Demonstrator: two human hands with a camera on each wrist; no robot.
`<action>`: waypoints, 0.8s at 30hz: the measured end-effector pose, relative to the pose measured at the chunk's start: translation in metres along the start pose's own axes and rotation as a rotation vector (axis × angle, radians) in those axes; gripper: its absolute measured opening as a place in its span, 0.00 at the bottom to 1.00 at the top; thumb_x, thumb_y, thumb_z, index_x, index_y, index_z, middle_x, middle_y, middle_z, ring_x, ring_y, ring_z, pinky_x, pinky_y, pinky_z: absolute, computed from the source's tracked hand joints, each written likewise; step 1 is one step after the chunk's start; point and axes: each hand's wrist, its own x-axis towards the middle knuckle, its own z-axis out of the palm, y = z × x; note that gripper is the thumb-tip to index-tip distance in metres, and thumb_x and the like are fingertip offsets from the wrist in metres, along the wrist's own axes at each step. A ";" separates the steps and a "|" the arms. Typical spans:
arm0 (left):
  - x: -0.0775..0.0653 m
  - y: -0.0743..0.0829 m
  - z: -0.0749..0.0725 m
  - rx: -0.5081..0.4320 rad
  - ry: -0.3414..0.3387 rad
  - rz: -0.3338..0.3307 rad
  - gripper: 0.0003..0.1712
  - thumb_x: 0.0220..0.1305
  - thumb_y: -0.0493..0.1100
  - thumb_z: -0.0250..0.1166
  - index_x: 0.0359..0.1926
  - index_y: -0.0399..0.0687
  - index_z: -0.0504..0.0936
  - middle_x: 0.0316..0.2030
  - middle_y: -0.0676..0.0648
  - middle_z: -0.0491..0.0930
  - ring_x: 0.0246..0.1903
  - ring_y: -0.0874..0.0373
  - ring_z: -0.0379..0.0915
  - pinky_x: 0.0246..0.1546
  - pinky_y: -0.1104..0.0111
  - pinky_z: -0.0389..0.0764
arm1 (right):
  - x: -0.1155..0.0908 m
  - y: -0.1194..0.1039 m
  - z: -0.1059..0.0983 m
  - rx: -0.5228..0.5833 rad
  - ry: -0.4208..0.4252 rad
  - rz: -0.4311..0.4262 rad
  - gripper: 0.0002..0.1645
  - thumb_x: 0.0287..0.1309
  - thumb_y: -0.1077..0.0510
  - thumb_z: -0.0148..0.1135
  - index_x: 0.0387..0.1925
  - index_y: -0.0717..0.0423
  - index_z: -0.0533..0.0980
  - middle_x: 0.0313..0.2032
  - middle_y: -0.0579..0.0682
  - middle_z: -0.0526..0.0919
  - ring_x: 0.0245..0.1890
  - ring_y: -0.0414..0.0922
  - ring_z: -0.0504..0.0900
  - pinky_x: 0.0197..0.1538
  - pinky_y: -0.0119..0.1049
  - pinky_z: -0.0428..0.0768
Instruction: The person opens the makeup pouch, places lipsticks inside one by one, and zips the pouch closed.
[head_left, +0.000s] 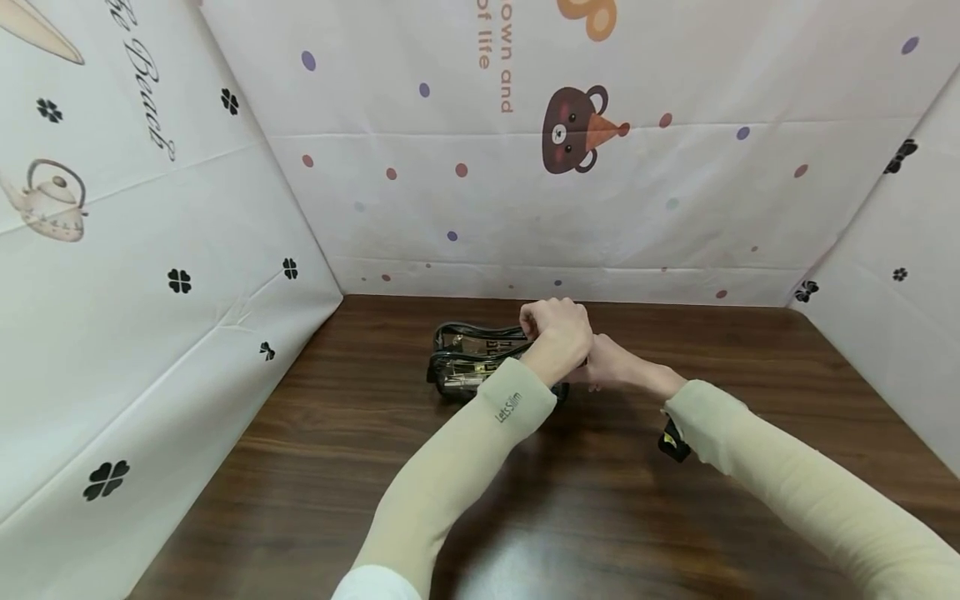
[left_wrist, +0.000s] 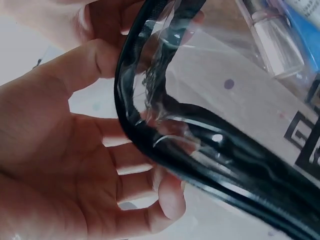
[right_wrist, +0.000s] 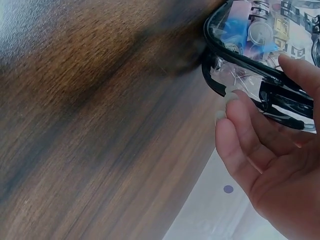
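Observation:
A clear zip pouch with black trim (head_left: 450, 340) lies near the back of the table, with several small things showing through its plastic. My left hand (head_left: 558, 331) is over its right end. In the left wrist view the left hand's thumb and fingers curl round the black-edged corner (left_wrist: 129, 117), the fingertips seen through the plastic. My right hand (head_left: 617, 367) grips the same end from the right; its thumb (right_wrist: 300, 75) lies over the black zipper edge and its fingers bend beneath. Inside the pouch is a clear-and-white tube (left_wrist: 280, 47).
The dark wood table (head_left: 315, 500) meets a printed white cloth wall (head_left: 487, 208) just behind the pouch. More cloth rises at the left (head_left: 150, 333) and right sides. A small black device (head_left: 674, 442) hangs at the right sleeve cuff.

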 end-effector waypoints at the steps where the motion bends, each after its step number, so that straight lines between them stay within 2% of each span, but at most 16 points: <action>1: 0.001 0.000 0.001 -0.003 -0.005 -0.001 0.10 0.66 0.54 0.59 0.36 0.57 0.81 0.24 0.51 0.78 0.26 0.53 0.72 0.36 0.63 0.76 | 0.000 0.000 0.000 0.003 -0.003 -0.001 0.16 0.55 0.52 0.69 0.38 0.59 0.76 0.25 0.51 0.82 0.14 0.46 0.79 0.20 0.35 0.77; 7: 0.003 0.001 0.001 -0.018 -0.014 -0.001 0.14 0.69 0.56 0.55 0.35 0.56 0.81 0.22 0.51 0.77 0.25 0.53 0.71 0.35 0.63 0.74 | 0.000 -0.001 -0.001 -0.001 -0.016 -0.022 0.14 0.55 0.51 0.70 0.35 0.57 0.79 0.24 0.57 0.83 0.16 0.52 0.79 0.21 0.35 0.77; 11: 0.004 -0.005 -0.001 -0.079 -0.006 0.054 0.16 0.71 0.56 0.51 0.34 0.57 0.81 0.22 0.52 0.76 0.24 0.55 0.72 0.31 0.62 0.74 | 0.001 -0.002 0.000 -0.014 -0.028 -0.034 0.14 0.56 0.49 0.69 0.37 0.54 0.77 0.26 0.54 0.82 0.17 0.53 0.80 0.21 0.35 0.77; 14: 0.006 -0.016 -0.002 -0.153 -0.004 0.170 0.13 0.71 0.56 0.52 0.39 0.58 0.81 0.28 0.53 0.78 0.27 0.56 0.74 0.30 0.61 0.75 | 0.001 -0.003 0.000 -0.038 -0.032 -0.029 0.17 0.57 0.49 0.68 0.42 0.54 0.76 0.28 0.51 0.82 0.17 0.50 0.80 0.22 0.36 0.78; 18: 0.014 -0.040 -0.003 -0.235 -0.021 0.402 0.11 0.70 0.50 0.56 0.48 0.56 0.80 0.38 0.52 0.79 0.32 0.57 0.73 0.33 0.64 0.76 | 0.002 -0.003 0.001 -0.064 -0.036 -0.012 0.27 0.58 0.49 0.67 0.55 0.57 0.72 0.30 0.52 0.82 0.17 0.45 0.79 0.24 0.35 0.78; 21: 0.020 -0.056 -0.004 -0.300 -0.081 0.568 0.10 0.71 0.43 0.55 0.46 0.51 0.82 0.40 0.49 0.78 0.30 0.58 0.68 0.32 0.68 0.71 | 0.002 -0.003 0.001 -0.077 -0.036 -0.012 0.33 0.58 0.49 0.67 0.60 0.60 0.68 0.32 0.53 0.82 0.17 0.41 0.78 0.25 0.34 0.78; 24: 0.024 -0.065 -0.006 -0.357 -0.150 0.660 0.14 0.72 0.38 0.52 0.42 0.49 0.85 0.46 0.50 0.79 0.31 0.60 0.66 0.31 0.70 0.68 | 0.004 -0.002 0.002 -0.097 -0.025 -0.017 0.30 0.58 0.48 0.67 0.55 0.63 0.71 0.30 0.53 0.82 0.16 0.39 0.77 0.25 0.33 0.77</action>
